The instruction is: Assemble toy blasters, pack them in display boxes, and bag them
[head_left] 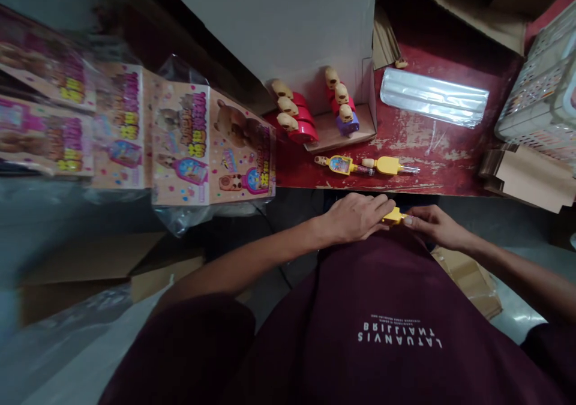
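Observation:
Just in front of my shirt, below the table's edge, a yellow toy (393, 216) is held between my two hands. My left hand (359, 216) wraps round its left end, hiding that part. The thumb and fingers of my right hand (435, 225) pinch its right end. On the red table above lie two more yellow toys, one with a picture face (341, 165) and one plain-sided (387, 165) with a clear tube pointing right.
Red toys with bear heads (294, 114) stand by a white box (288, 21); others sit on a cardboard tray (364, 130). Clear plastic sleeves (432, 98) lie right of them. A white basket (540, 93) is far right, and bagged printed boxes (213, 144) are left.

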Tool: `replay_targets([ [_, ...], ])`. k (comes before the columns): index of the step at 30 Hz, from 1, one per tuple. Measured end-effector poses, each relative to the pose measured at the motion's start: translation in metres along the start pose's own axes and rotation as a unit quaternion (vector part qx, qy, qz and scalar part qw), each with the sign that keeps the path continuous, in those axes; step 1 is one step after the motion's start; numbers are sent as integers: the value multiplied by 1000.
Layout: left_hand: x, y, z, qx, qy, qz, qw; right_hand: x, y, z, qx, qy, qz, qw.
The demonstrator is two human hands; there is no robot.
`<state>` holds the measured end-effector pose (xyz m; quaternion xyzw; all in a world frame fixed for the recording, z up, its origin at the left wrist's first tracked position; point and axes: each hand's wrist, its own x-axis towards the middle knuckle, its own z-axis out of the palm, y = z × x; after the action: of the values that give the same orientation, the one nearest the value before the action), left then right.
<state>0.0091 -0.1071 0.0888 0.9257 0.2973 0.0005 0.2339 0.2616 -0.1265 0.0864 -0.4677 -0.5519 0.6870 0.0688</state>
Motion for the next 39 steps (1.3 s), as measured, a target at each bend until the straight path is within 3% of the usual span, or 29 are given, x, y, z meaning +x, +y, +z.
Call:
replay_targets([
  [2, 1, -1, 1, 15, 8, 9, 1000, 4, -1, 0, 106, -53, 85, 989],
  [3, 1, -2, 2, 13, 5, 5, 1000, 6, -1, 0, 110, -59, 91, 988],
  [6, -1, -9, 5, -41, -23, -44, 998, 8, -1, 0, -62, 32, -32, 997],
  [8, -2, -13, 7, -88, -38, -74, 993, 7, 1, 0, -225, 102, -146, 958],
  [10, -3, -13, 9, -107, -37, -74, 991, 7, 6, 0, -317, 117, -218, 916],
  [12, -4, -9, 13, -98, -25, -61, 993, 6, 10, 0, -329, 96, -241, 908],
  [17, -1, -8, 28, -78, 40, -49, 995, 10, 13, -5, -284, 81, -198, 935],
  [20, -3, -28, 41, -88, 155, -80, 981, 19, 22, -24, -290, 110, -170, 935],
  [23, -10, -65, 55, -83, 231, -211, 946, 38, 48, -56, -302, 260, -111, 910],
  [26, -15, -103, 67, -40, 176, -284, 942, 66, 82, -91, -330, 391, -72, 856],
  [30, -7, -128, 78, 5, 104, -260, 960, 97, 112, -117, -387, 416, -49, 822],
  [33, -6, -127, 77, 12, 94, -265, 960, 100, 107, -111, -425, 452, -21, 784],
  [36, -15, -111, 69, -7, 102, -260, 960, 89, 75, -80, -436, 477, -94, 757],
  [39, -28, -87, 53, -59, 127, -223, 965, 77, 32, -38, -422, 350, -265, 793],
])
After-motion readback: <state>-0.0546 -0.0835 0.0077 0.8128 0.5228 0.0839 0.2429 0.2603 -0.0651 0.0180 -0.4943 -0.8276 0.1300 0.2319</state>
